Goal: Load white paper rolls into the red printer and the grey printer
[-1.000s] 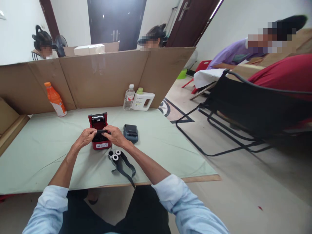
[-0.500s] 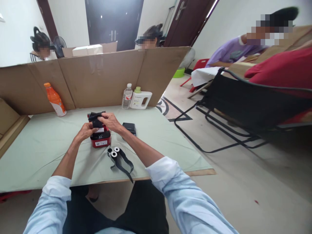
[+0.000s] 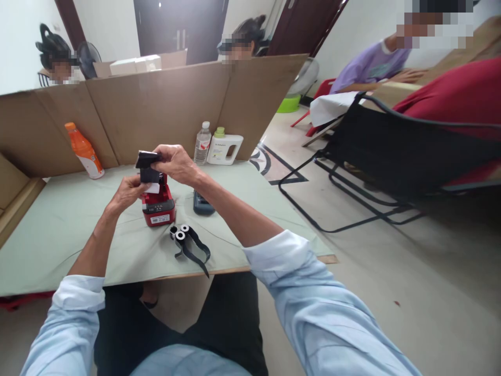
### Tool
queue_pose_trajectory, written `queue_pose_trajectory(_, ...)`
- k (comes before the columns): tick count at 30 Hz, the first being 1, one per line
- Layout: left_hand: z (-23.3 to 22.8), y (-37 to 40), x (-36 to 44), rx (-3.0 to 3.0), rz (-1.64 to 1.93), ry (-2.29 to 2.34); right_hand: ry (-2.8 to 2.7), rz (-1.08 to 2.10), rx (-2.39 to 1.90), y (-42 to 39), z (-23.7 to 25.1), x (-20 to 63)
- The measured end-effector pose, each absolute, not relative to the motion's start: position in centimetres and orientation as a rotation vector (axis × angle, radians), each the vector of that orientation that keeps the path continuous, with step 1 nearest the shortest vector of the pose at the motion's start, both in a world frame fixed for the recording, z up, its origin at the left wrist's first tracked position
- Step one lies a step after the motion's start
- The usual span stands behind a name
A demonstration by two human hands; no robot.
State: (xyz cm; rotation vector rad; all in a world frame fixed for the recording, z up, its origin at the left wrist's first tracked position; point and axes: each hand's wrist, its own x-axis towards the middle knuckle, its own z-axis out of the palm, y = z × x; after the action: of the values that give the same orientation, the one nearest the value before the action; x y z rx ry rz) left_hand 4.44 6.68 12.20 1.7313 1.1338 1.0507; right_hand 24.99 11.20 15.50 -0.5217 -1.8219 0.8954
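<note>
A small red printer [image 3: 158, 207] stands on the pale green table [image 3: 58, 230]. Above it both my hands hold a black paper roll [image 3: 147, 166] with a white end showing underneath. My left hand [image 3: 127, 191] supports the roll from below. My right hand [image 3: 176, 163] pinches its top edge. Two black rolls [image 3: 179, 233] with white cores and loose black strips lie on the table just in front of the printer. A dark grey printer [image 3: 202, 203] lies to the right, partly hidden by my right forearm.
A cardboard screen [image 3: 156, 109] walls the table's back and left. Against it stand an orange bottle [image 3: 83, 150], a clear water bottle [image 3: 202, 143] and a white jug [image 3: 224, 148]. A black folding chair frame [image 3: 376, 162] stands to the right. Other people sit beyond the screen and at the right.
Both hands have lifted the black roll up from the red printer's top to well above it. The view has shifted slightly, so the table objects sit higher in frame.
</note>
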Motion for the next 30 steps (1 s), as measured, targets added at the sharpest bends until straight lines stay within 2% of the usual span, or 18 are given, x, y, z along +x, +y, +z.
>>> queue_pose_trajectory(6,12.9,2.6,2.3,1.892,1.024,1.226,-1.928,0.628,-0.603,4.7,15.8,25.4)
queue_pose_trajectory(9,11.6,0.0,0.3,2.043,0.935,1.352,-2.048,0.588,-0.598,0.5,12.9,25.0)
queue_pose_trajectory(14,9.7,-3.5,-0.4,2.226,0.786,1.47,-2.041,0.69,-0.64,-4.7,6.1,24.9)
queue_pose_trajectory(18,9.7,-3.8,3.5,2.315,0.774,1.415,-1.849,0.78,-0.842,-6.7,3.9,28.3)
queue_pose_trajectory(25,9.8,0.8,15.6,2.526,0.642,1.102,-1.736,0.61,-1.265,-5.9,5.7,35.5)
queue_pose_trajectory(30,7.6,2.4,20.1,2.529,0.52,0.928,-1.573,0.644,-1.319,-4.5,2.3,37.4)
